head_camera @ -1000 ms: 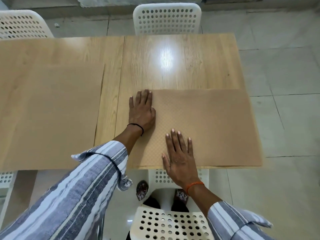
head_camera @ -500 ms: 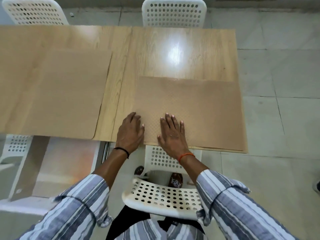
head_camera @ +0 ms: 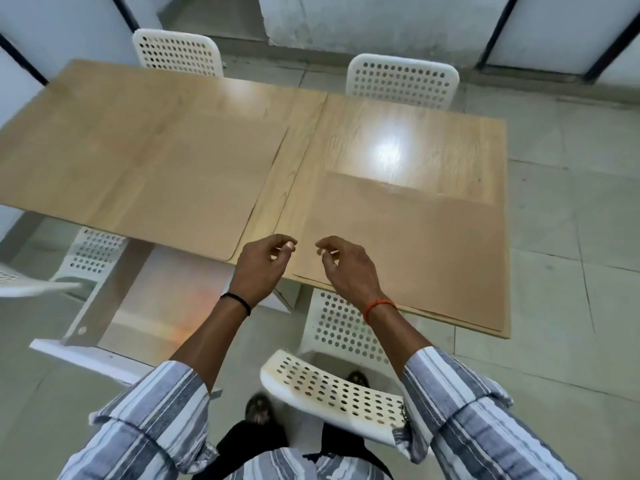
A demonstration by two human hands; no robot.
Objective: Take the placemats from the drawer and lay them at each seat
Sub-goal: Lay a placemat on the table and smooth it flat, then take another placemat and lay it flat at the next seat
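Left hand (head_camera: 259,268) and right hand (head_camera: 349,268): fingers loosely curled, holding nothing. Right placemat (head_camera: 415,247) lies flat on wooden table (head_camera: 398,140) beyond right fingertips; left placemat (head_camera: 194,181) lies beyond left fingertips.

Both hands (head_camera: 304,261) empty, seemingly above placemat (head_camera: 415,251) edge.

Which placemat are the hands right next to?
The right placemat, by the near chair. Both hands hover over its near left corner; the left placemat lies farther off.
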